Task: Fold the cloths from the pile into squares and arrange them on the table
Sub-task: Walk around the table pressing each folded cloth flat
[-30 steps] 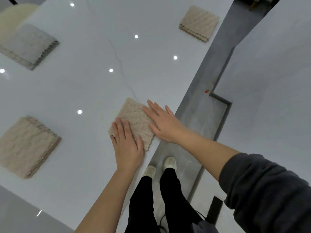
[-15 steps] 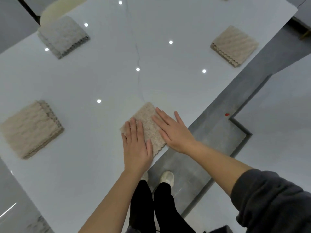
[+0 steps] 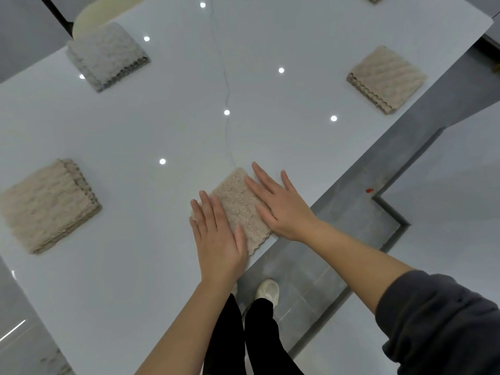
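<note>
Seen from above, a small beige folded cloth [image 3: 238,209] lies near the lower centre of the frame, at the near edge of a glossy white table [image 3: 162,125]. The left hand [image 3: 219,234] and right hand [image 3: 281,204] press flat on it, fingers straight, gripping nothing. It looks soft, light and limp, likely to slide on the slick top; pinching corners or edges should suit it best.

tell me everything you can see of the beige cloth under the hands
The beige cloth is a folded square of nubbly, terry-like fabric with a scalloped near edge. It lies flat, turned diamond-wise, at the near edge of the white table. The left hand rests flat on its left part, the right hand on its right.
</note>
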